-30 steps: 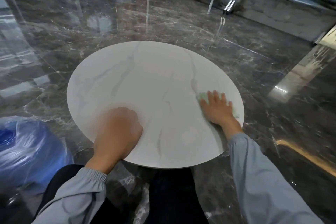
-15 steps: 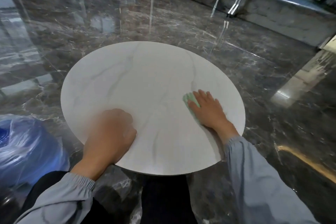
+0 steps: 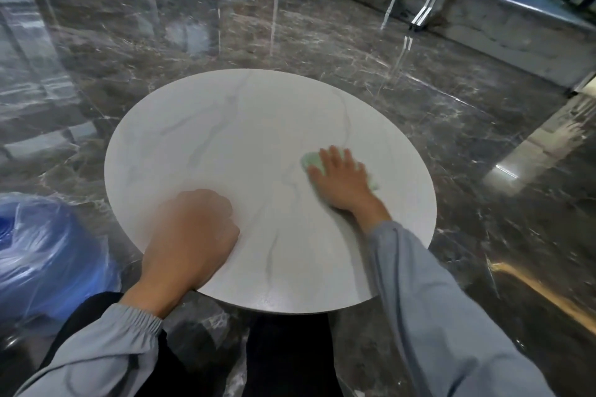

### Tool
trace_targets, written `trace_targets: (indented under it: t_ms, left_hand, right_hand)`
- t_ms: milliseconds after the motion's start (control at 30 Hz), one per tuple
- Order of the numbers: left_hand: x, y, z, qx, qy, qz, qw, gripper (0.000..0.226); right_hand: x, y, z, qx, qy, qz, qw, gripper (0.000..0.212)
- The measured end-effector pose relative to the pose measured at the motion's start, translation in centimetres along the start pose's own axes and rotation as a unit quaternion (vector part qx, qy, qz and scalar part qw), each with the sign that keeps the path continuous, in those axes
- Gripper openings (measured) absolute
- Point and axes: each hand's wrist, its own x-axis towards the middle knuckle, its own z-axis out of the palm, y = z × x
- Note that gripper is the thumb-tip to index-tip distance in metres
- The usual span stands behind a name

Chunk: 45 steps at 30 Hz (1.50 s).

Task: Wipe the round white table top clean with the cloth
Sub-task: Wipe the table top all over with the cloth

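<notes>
The round white table top [image 3: 238,126] with faint grey veins fills the middle of the view. My right hand [image 3: 343,182] lies flat, fingers together, on the table's right half and presses a pale green cloth [image 3: 310,162] against the surface. The cloth peeks out to the left of my fingers and a little at the right side of my hand. My left hand [image 3: 190,235] rests on the near left part of the table top with its fingers curled in and nothing in it. It looks blurred.
Glossy dark marble floor [image 3: 322,42] surrounds the table. A blue water jug wrapped in clear plastic [image 3: 42,255] stands on the floor at the near left. A low stone ledge with metal posts [image 3: 429,6] runs along the far right. My dark trousers [image 3: 287,358] are below the table's near edge.
My right hand has slid the cloth from near the table's right edge leftward and a little farther away. The left hand has stayed at the near left edge.
</notes>
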Motion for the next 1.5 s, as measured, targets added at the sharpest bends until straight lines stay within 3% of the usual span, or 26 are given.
trace_targets:
  t_ms: [133,233,300,433,567,733,833,933,1067,1167,1233,1367,1500]
  left_hand:
    - [0.0,0.0,0.0,0.004,0.000,0.003,1.000,0.019]
    - [0.1,0.1,-0.1,0.008,0.003,0.003,1.000,0.016]
    - [0.0,0.2,-0.1,-0.001,0.002,0.002,1.000,0.014]
    - [0.0,0.1,-0.3,-0.007,-0.006,0.000,1.000,0.015]
    - [0.1,0.2,-0.3,-0.004,-0.002,0.000,1.000,0.016]
    - [0.1,0.3,0.0,0.007,0.007,0.007,1.000,0.013]
    - [0.1,0.4,0.0,0.006,0.010,0.009,1.000,0.013]
    - [0.1,0.5,-0.2,0.004,0.015,0.010,1.000,0.013]
    - [0.0,0.3,-0.2,0.010,0.014,0.009,1.000,0.013]
    - [0.0,0.3,-0.3,0.018,0.014,0.009,1.000,0.013]
    - [0.0,0.3,-0.3,0.008,0.009,0.009,1.000,0.012]
    - [0.0,0.1,-0.3,0.001,0.000,0.004,1.000,0.011]
    - [0.1,0.0,-0.1,0.000,-0.001,0.003,1.000,0.011]
  right_hand:
    - [-4.9,-8.5,2.9,-0.021,-0.006,-0.209,0.978,0.067]
    - [-5.9,-9.4,3.1,-0.002,-0.016,-0.273,0.962,0.066]
    - [-4.1,-7.2,2.1,0.002,-0.017,-0.235,0.972,0.068]
    - [0.4,1.9,-0.3,0.017,0.003,-0.038,0.999,0.071]
    - [1.1,12.6,-2.6,0.040,0.045,0.150,0.987,0.077]
    - [1.3,14.3,-3.1,0.075,0.025,0.229,0.970,0.077]
    - [2.7,9.1,-2.5,0.038,0.004,0.144,0.989,0.073]
    - [3.6,0.9,-1.0,0.010,-0.006,-0.003,1.000,0.071]
    - [0.6,-10.9,1.8,-0.014,-0.028,-0.199,0.980,0.068]
    - [-0.4,-14.3,2.6,-0.016,-0.026,-0.274,0.961,0.067]
    - [1.1,-13.0,1.7,-0.002,-0.017,-0.253,0.967,0.069]
    - [5.2,-5.2,-0.2,0.018,0.016,-0.089,0.996,0.069]
    - [6.2,5.4,-2.3,0.035,0.042,0.054,0.997,0.072]
